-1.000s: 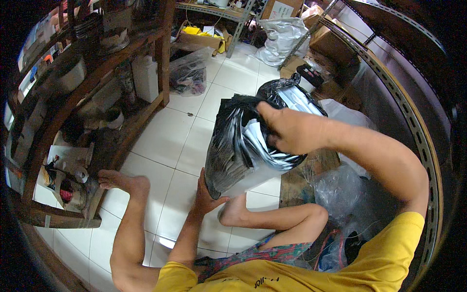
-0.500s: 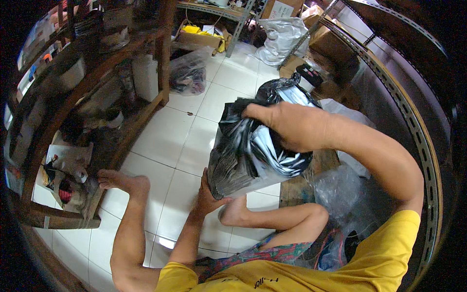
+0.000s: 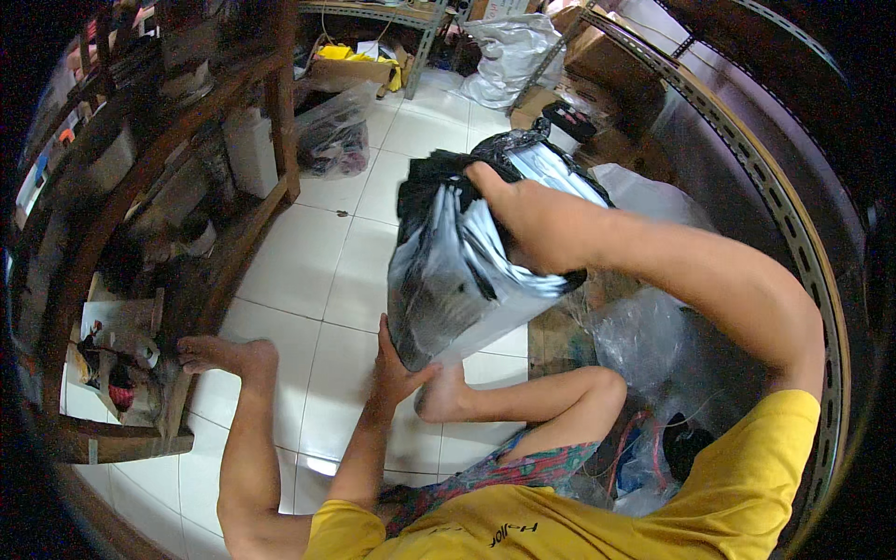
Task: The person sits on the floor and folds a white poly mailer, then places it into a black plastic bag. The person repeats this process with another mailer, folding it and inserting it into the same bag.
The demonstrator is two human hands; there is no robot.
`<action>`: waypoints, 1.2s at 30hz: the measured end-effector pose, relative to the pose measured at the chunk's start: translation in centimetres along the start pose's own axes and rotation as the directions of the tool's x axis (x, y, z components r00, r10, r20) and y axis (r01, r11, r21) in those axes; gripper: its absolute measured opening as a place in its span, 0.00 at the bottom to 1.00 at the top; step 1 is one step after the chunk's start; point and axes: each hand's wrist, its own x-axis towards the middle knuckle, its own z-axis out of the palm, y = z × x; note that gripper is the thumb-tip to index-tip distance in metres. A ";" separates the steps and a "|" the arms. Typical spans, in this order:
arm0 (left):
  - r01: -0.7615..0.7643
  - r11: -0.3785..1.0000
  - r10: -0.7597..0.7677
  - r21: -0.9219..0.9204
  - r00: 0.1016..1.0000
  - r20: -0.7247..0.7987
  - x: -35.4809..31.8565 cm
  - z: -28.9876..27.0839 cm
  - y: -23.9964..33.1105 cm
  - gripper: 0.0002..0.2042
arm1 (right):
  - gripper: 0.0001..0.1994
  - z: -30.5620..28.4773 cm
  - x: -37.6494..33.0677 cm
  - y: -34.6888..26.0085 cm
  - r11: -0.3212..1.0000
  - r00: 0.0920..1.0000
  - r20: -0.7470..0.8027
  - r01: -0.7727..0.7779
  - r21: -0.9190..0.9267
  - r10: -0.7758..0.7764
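A thick bundle of black and silver-white plastic bags (image 3: 457,289) is held up in front of me, tilted, its loose layers fanned at the top. My right hand (image 3: 537,219) is closed at the top of the bundle, its thumb over the black edge and its other fingers hidden among the layers. From below, my left hand (image 3: 399,375) holds the lower left corner, fingers along the side. Another black-and-white plastic bundle (image 3: 551,163) shows just beyond my right hand; I cannot tell if it touches the held one.
A dark wooden shelf (image 3: 224,271) runs along the left, and a metal-edged rack (image 3: 775,205) curves along the right. White floor tiles (image 3: 289,252) lie between. Clear plastic bags (image 3: 644,336), a white sack (image 3: 509,61) and a yellow-filled carton (image 3: 355,70) stand around.
The held bundle has tipped and shifted slightly up and left in the picture, showing more of its silvery side. My right hand has moved with it; the whole view has shifted a little.
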 end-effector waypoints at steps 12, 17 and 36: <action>0.158 0.985 -0.134 0.075 0.959 -0.251 -0.2 3.5 1.2 0.66 | 0.18 -0.2 -0.1 -1.5 0.996 0.989 -0.144 -0.037 -0.082 0.025; 0.084 0.986 -0.059 0.146 0.984 -0.169 -0.9 3.5 1.8 0.65 | 0.17 0.5 -0.3 0.7 0.999 0.994 -0.103 -0.024 0.040 0.028; 0.025 0.998 -0.017 0.061 0.992 -0.121 0.1 2.9 0.3 0.66 | 0.19 0.4 -0.1 1.2 0.992 0.972 -0.232 -0.057 -0.115 0.029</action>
